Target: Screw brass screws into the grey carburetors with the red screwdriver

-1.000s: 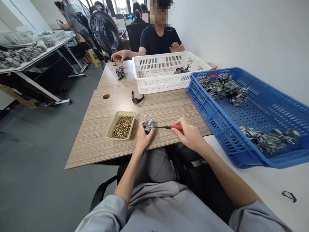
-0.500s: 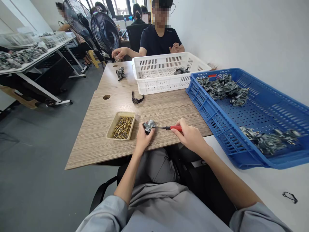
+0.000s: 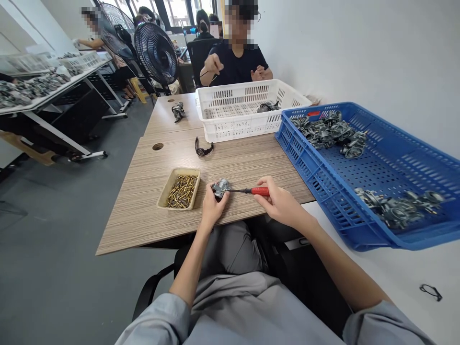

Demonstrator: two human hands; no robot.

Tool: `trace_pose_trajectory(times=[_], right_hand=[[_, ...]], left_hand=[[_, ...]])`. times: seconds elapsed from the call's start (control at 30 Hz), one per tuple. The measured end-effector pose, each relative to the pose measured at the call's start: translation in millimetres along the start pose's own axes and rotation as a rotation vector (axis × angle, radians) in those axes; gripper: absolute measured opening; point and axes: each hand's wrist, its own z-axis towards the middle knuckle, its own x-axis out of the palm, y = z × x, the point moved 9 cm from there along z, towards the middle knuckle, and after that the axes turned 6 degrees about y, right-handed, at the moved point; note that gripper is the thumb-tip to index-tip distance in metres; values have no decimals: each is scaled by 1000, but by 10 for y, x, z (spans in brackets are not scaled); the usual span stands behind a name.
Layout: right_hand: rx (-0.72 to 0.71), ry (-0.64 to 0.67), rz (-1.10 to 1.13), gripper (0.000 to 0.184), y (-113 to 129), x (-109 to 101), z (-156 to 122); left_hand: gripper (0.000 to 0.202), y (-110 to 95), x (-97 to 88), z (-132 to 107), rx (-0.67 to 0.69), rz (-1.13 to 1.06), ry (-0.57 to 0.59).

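My left hand (image 3: 212, 208) grips a small grey metal carburetor part (image 3: 221, 187) and steadies it on the wooden table (image 3: 151, 211). My right hand (image 3: 280, 203) holds a red-handled screwdriver (image 3: 256, 191); its thin shaft points left and its tip meets the part. A beige tray of brass screws (image 3: 179, 189) sits just left of my left hand.
A blue crate (image 3: 323, 177) with several grey metal parts stands at my right. A white basket (image 3: 237, 122) sits further back, a black wristwatch (image 3: 203, 148) in front of it. A person in a dark shirt (image 3: 237, 60) sits across the table. Two fans (image 3: 154, 45) stand behind.
My hands, the part and the screwdriver have barely moved. The person across the table has lifted a hand off the tabletop up to chest height.
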Motion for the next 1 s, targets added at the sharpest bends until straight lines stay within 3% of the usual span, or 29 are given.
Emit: trace_pose_trajectory(times=[0.1, 0.3, 0.5, 0.73, 0.9, 1.0], right_hand=[[-66, 21, 77, 24, 51, 2, -12], [136, -32, -137, 24, -115, -42, 14], [-62, 20, 96, 27, 48, 7, -6], [96, -40, -60, 23, -74, -42, 9], [-41, 27, 113, 25, 21, 14, 1], [-36, 6, 105, 20, -1, 5, 2]], left_hand=[[47, -6, 0, 0, -2, -1, 5], [47, 15, 4, -3, -12, 6, 4], [47, 15, -1, -1, -4, 7, -5], [47, 25, 9, 0, -12, -2, 4], [47, 0, 0, -3, -2, -10, 1], [47, -5, -2, -3, -8, -9, 1]])
